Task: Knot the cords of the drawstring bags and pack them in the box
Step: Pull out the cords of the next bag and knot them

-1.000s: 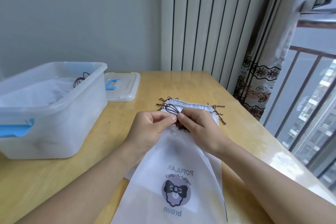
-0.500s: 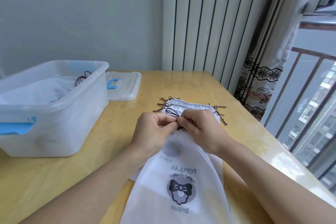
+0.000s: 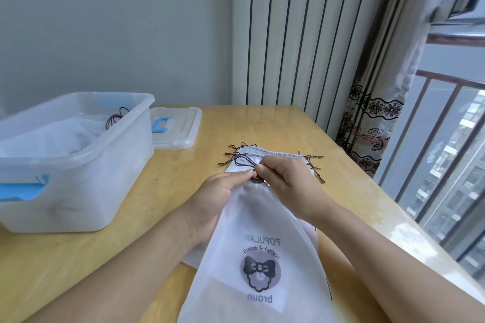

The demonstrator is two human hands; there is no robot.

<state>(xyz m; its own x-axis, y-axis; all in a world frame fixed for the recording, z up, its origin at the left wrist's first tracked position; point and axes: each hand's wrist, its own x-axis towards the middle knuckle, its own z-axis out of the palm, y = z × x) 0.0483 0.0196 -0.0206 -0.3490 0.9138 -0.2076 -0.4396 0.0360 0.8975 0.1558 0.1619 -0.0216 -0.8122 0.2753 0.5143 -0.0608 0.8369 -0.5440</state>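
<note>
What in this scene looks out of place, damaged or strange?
Nothing stands out. Both hands, left hand and right hand, pinch the dark cord at the mouth of the white bag. The box stands upright, its lid flat beside it.

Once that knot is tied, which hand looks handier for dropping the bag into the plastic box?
Probably the left hand: the box stands open on the left side of the table, nearer that hand. The right hand would have to cross over. Both now pinch the cord of the bag.
</note>
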